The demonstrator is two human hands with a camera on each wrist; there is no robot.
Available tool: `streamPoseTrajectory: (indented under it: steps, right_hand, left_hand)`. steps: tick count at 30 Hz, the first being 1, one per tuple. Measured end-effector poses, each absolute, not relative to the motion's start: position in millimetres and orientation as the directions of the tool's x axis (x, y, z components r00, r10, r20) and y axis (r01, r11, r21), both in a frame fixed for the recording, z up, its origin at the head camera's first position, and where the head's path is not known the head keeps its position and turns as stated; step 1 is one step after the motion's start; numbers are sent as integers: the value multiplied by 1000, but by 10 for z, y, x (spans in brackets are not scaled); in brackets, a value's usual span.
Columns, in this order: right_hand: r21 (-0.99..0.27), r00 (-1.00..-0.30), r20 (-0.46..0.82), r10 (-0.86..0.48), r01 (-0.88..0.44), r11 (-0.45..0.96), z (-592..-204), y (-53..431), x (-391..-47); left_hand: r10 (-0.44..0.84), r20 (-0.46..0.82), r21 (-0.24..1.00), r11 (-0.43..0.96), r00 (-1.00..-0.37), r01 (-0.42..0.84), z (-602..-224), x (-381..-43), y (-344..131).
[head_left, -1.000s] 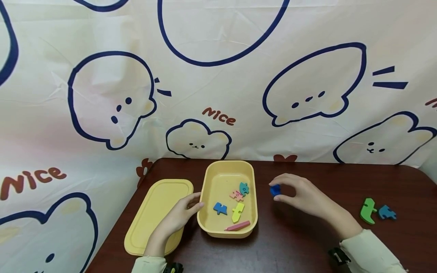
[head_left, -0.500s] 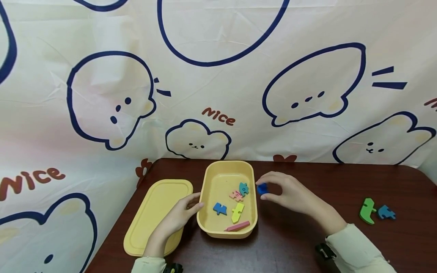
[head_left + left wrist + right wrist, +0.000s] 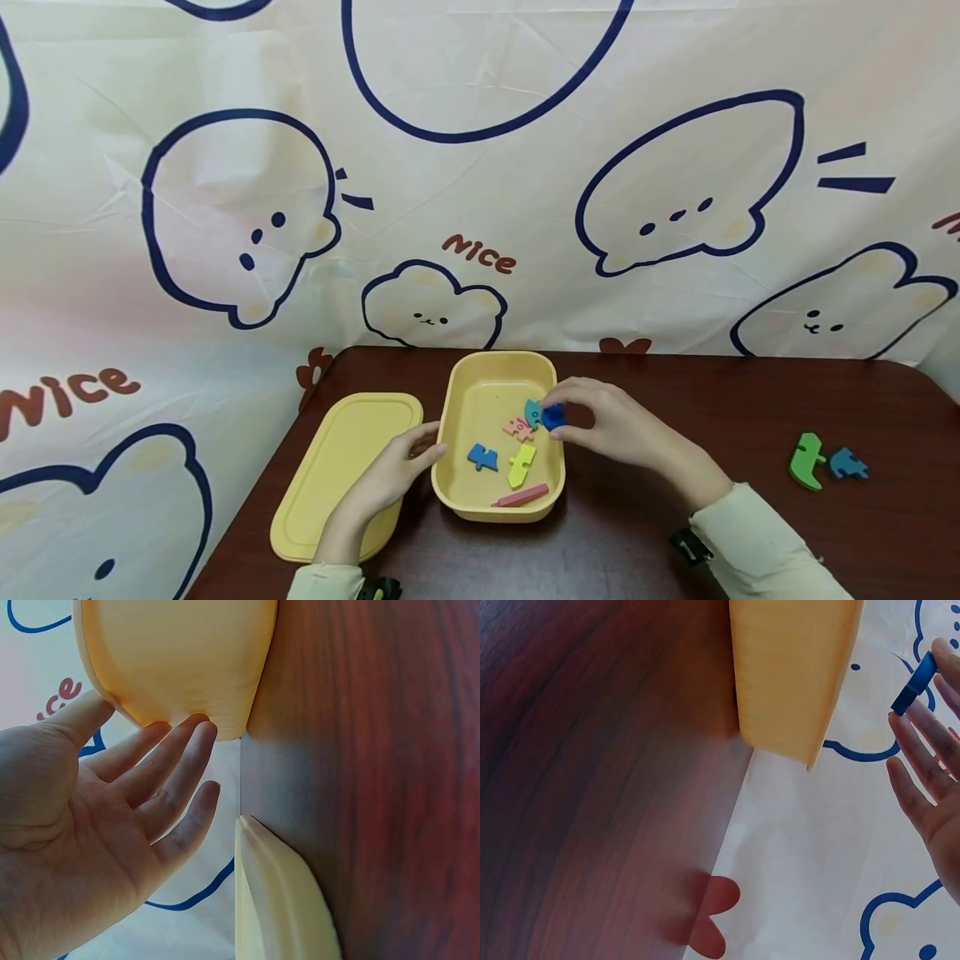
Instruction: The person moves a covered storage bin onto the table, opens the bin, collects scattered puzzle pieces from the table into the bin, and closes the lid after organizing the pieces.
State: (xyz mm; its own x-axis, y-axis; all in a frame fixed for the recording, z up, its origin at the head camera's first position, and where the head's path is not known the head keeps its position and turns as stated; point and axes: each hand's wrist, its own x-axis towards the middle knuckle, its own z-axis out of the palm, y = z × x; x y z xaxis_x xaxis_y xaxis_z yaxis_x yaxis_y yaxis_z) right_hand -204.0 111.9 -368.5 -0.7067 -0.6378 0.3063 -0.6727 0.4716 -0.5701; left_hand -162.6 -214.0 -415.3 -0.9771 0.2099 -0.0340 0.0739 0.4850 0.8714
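Observation:
A pale yellow plastic box (image 3: 468, 392) stands on the table, holding several foam puzzle pieces. My left hand (image 3: 393, 471) holds its left side, thumb over the rim and fingertips against the outer wall (image 3: 180, 660). My right hand (image 3: 618, 421) pinches a dark blue puzzle piece (image 3: 553, 416) between thumb and fingers above the box's right side. In the right wrist view the blue piece (image 3: 915, 684) is seen edge-on. Inside the box lie a teal piece (image 3: 532, 412), a pink piece (image 3: 517, 429), a blue piece (image 3: 482, 457), a yellow piece (image 3: 522, 465) and a pink stick-shaped piece (image 3: 521, 496).
The flat yellow lid (image 3: 348, 467) lies left of the box, under the left forearm. A green piece (image 3: 807, 461) and a blue piece (image 3: 848, 464) lie at the far right of the dark wooden table (image 3: 637, 533). A printed cloth (image 3: 540, 192) hangs behind.
My right hand has moved left with the dark blue puzzle piece, from the table beside the box to over its right rim. The left hand has stayed at the box.

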Motion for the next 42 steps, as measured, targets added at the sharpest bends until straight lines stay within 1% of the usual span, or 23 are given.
streamPoseTrajectory:
  steps: [5, 11, 23, 33, 42]
  right_hand:
    - [-567, -707, 296, -643, -672, 477, -3684, 1052, -2037]
    - [-581, -690, 298, -659, -679, 449, -3698, 965, -2050]
    - [-624, -705, 258, -660, -643, 444, -3767, 785, -2090]
    - [-632, -676, 267, -687, -661, 405, -3833, 692, -2161]
    - [-651, -695, 217, -685, -626, 430, -3879, 605, -2193]
  left_hand:
    - [213, -35, 872, 485, -976, 74, -4145, -1623, -2140]
    - [212, -37, 871, 486, -977, 73, -4146, -1629, -2142]
    - [200, -39, 867, 494, -979, 67, -4147, -1608, -2122]
    - [212, -35, 870, 487, -977, 74, -4150, -1624, -2130]
    - [211, -32, 867, 492, -977, 78, -4150, -1631, -2132]
